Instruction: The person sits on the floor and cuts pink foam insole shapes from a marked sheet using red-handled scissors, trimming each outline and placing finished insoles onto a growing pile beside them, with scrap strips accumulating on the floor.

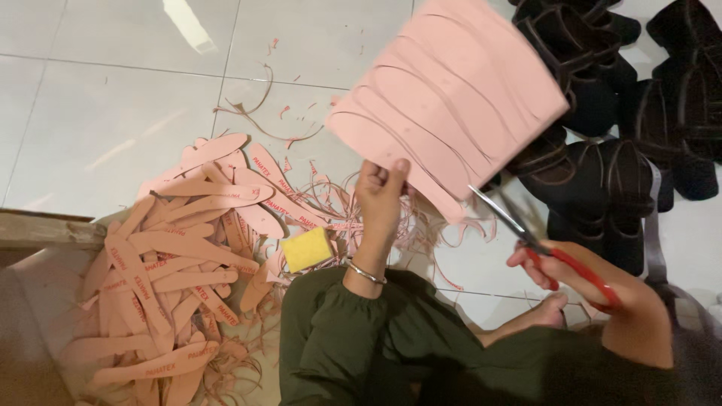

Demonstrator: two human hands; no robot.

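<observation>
A salmon-pink sheet (451,98) was marked with thin dark curved outlines of insole shapes. The scissors (541,244) had red handles and silvery blades. A heap of cut insoles (173,256) was the same pink, with small red lettering on some. Thin pink trimmings (263,105) lay on the glossy white tiled floor (113,90), which had grey grout lines. A sponge (307,248) was bright yellow. The sleeve (331,338) was dark olive green. A pile of shoe uppers (624,113) was black.

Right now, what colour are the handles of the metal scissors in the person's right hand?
Red, seen in the head view: scissors in the right hand.
</observation>
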